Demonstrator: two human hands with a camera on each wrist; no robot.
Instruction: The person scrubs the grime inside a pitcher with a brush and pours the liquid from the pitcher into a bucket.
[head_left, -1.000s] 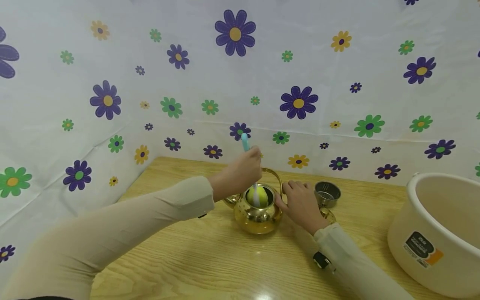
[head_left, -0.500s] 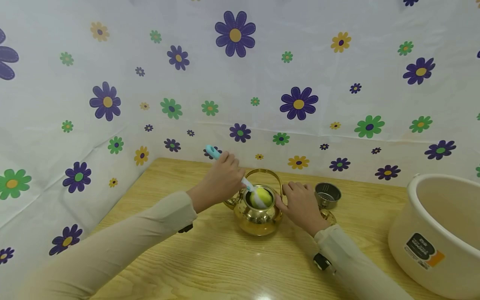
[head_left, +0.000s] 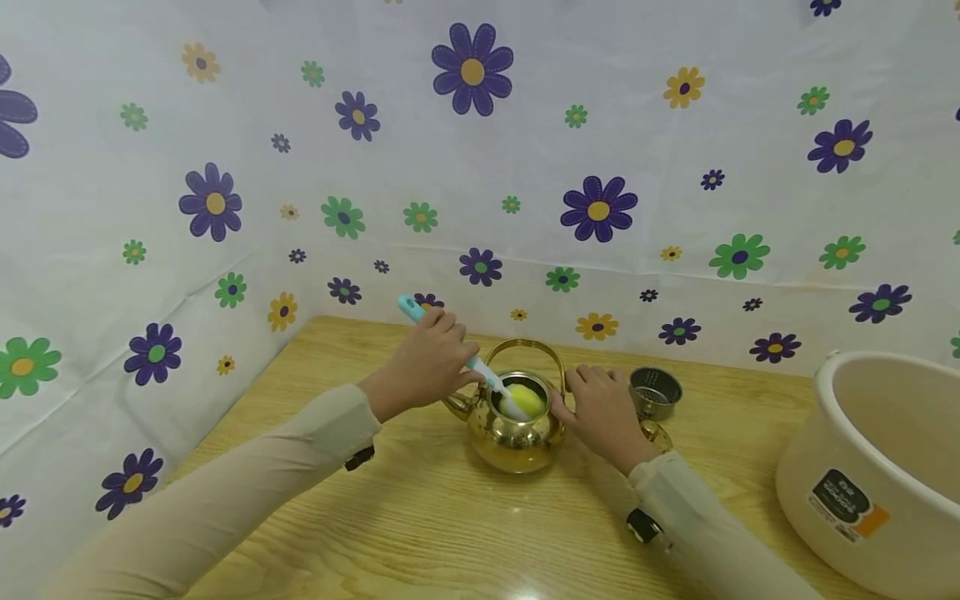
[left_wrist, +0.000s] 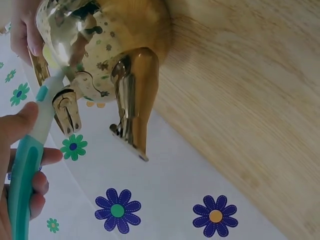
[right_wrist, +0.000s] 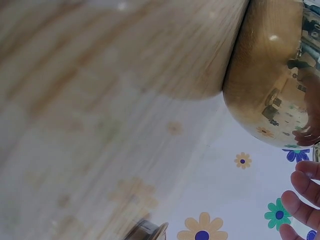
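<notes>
A shiny gold teapot (head_left: 517,450) stands lidless on the wooden table, its arched handle (head_left: 525,343) raised and its spout (left_wrist: 137,95) pointing left. My left hand (head_left: 420,362) grips the blue and white handle of a sponge brush (left_wrist: 27,170), tilted over the teapot's left side. The brush's yellow-green sponge head (head_left: 529,400) sits inside the round opening, its lower part hidden by the wall. My right hand (head_left: 603,408) holds the teapot at the right foot of its handle, thumb in front by the rim. In the right wrist view its fingers (right_wrist: 300,200) are bent beside the pot.
Behind my right hand is a perforated metal strainer (head_left: 656,390), with a small gold lid (head_left: 657,434) partly hidden in front of it. A large cream bucket (head_left: 847,417) stands at the right. White flower-printed sheeting (head_left: 480,167) closes off the table's back and left.
My left hand has moved left and lower, and the brush has gone from nearly upright to a strong leftward tilt, its sponge staying in the teapot. The right hand holds its place.
</notes>
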